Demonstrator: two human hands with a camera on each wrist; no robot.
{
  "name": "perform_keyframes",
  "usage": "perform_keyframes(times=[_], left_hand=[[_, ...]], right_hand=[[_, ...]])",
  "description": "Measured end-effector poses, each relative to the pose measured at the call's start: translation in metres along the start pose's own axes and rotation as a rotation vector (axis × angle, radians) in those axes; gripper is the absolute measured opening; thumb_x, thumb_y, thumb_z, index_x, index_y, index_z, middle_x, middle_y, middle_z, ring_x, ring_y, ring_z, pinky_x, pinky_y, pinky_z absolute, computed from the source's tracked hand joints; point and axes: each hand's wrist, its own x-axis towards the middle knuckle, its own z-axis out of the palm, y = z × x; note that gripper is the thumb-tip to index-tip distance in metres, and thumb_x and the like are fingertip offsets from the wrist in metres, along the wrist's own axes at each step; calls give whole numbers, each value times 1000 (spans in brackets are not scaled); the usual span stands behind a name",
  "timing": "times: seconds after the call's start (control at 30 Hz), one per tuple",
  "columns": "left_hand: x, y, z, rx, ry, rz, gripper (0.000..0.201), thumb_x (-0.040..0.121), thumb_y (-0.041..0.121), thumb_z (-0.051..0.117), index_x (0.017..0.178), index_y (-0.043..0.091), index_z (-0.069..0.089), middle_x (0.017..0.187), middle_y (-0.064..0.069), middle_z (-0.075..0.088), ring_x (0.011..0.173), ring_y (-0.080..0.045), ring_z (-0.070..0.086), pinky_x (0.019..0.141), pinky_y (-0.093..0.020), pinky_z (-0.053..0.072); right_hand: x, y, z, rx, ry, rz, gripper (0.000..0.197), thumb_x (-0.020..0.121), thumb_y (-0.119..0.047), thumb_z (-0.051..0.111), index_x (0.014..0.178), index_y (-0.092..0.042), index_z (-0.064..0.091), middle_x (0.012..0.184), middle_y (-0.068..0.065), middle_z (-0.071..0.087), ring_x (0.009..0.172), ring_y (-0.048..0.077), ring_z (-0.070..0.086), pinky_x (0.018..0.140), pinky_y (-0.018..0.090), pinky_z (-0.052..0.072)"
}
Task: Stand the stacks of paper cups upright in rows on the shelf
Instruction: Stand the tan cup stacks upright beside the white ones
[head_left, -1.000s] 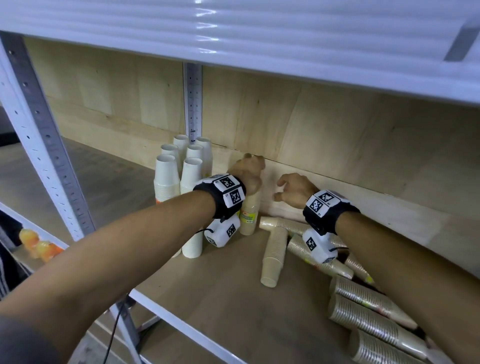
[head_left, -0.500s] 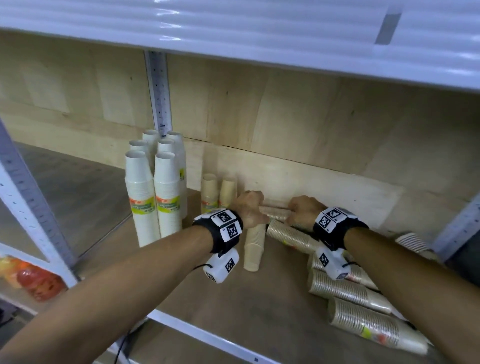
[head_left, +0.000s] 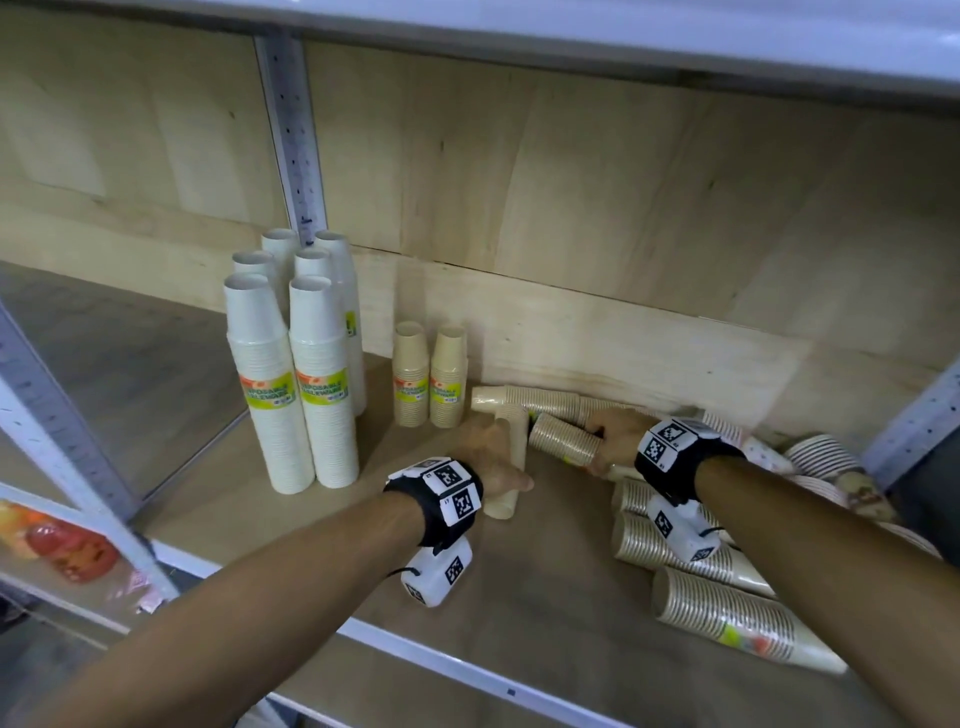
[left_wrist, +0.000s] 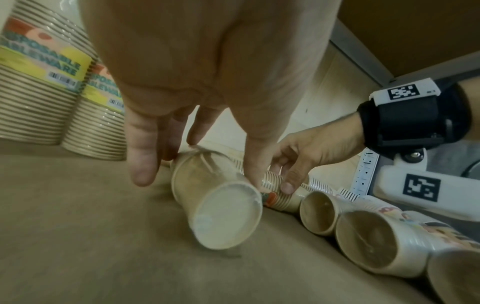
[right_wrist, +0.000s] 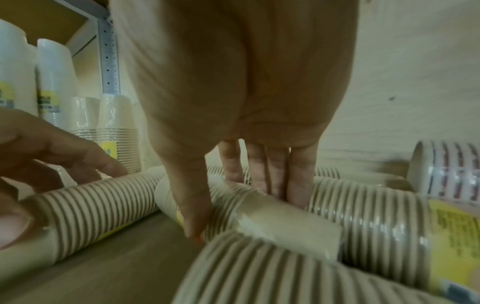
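Six tall white cup stacks (head_left: 291, 374) and two short tan stacks (head_left: 428, 382) stand upright at the back left of the shelf (head_left: 519, 613). My left hand (head_left: 498, 452) grips a tan stack (head_left: 506, 488) that lies on the shelf, its base toward me (left_wrist: 223, 218); the left hand (left_wrist: 200, 174) has its thumb on one side and fingers on the other. My right hand (head_left: 597, 447) grips a second lying tan stack (head_left: 563, 441), and in the right wrist view the right hand (right_wrist: 244, 216) straddles that stack (right_wrist: 283, 222). A third lying stack (head_left: 524, 399) rests against the back wall.
Several more cup stacks (head_left: 727, 618) lie piled on the right, reaching to the metal upright (head_left: 919, 421). The shelf above (head_left: 571, 31) hangs low overhead. A perforated post (head_left: 293, 145) rises behind the white stacks. Bare shelf shows in front of the standing stacks.
My left hand has let go of the short tan stack it stood upright and dropped to a lying stack. My right hand has come down onto another lying stack.
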Motion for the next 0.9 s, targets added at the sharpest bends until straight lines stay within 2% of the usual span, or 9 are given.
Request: perform_keyframes(times=[0.1,0.17,0.27,0.4,0.5,0.57,0.67,0.8,0.9], left_hand=[[-1,-2,6,-54,0,-18,76,69,49,79,128,12,47,133,-4,46,116,-26,52,92,-39,49],[-3,-2,4,-83,-16,-33,72,73,42,79,129,11,45,132,-4,46,116,-27,52,89,-37,48],[-5,-2,-1,-65,2,-22,66,69,40,81,120,11,51,118,-2,56,100,-24,61,83,-38,54],[-6,-4,-10,-39,-46,-30,57,64,36,77,111,14,53,97,2,62,81,-21,64,73,-39,58],[-5,-1,-17,-43,-94,-36,51,69,32,75,111,12,54,100,0,64,86,-20,65,75,-37,57],[-4,0,-23,-27,-99,-23,47,75,30,73,114,11,55,108,-2,63,93,-22,63,71,-31,52],[-4,3,-38,12,-85,0,43,80,26,70,116,7,56,111,-6,61,98,-24,62,65,-29,47],[-5,7,-56,41,-31,14,35,83,23,68,112,6,60,110,-7,64,91,-23,62,61,-28,47],[-6,9,-66,45,48,25,39,84,23,69,119,6,61,115,-7,63,99,-23,63,78,-32,56]], right_hand=[[2,-3,3,-80,2,-27,63,73,-25,81,130,-16,55,126,5,59,109,24,59,90,35,52],[2,-4,4,-96,-3,-39,64,72,-25,81,129,-16,56,125,6,60,109,24,59,89,35,53],[1,-5,3,-101,-1,-45,65,73,-24,81,131,-16,55,126,5,60,111,24,59,90,33,52],[-3,-6,-2,-91,29,-40,61,71,-26,81,127,-15,59,120,4,62,105,23,60,87,34,53],[-9,-8,-11,-67,37,-39,53,70,-28,81,118,-17,62,109,2,63,94,20,60,73,28,50],[-13,-10,-17,-61,62,-43,49,70,-30,80,114,-19,63,103,0,63,87,17,58,64,24,45],[-20,-13,-25,-15,86,-27,57,71,-32,79,123,-20,60,115,1,61,92,17,55,74,26,47],[-29,-23,-34,6,119,-28,61,70,-30,80,125,-18,60,110,0,60,92,18,58,71,25,48],[-34,-33,-40,1,155,-65,59,71,-30,82,124,-17,59,116,0,59,93,16,56,67,22,44]])
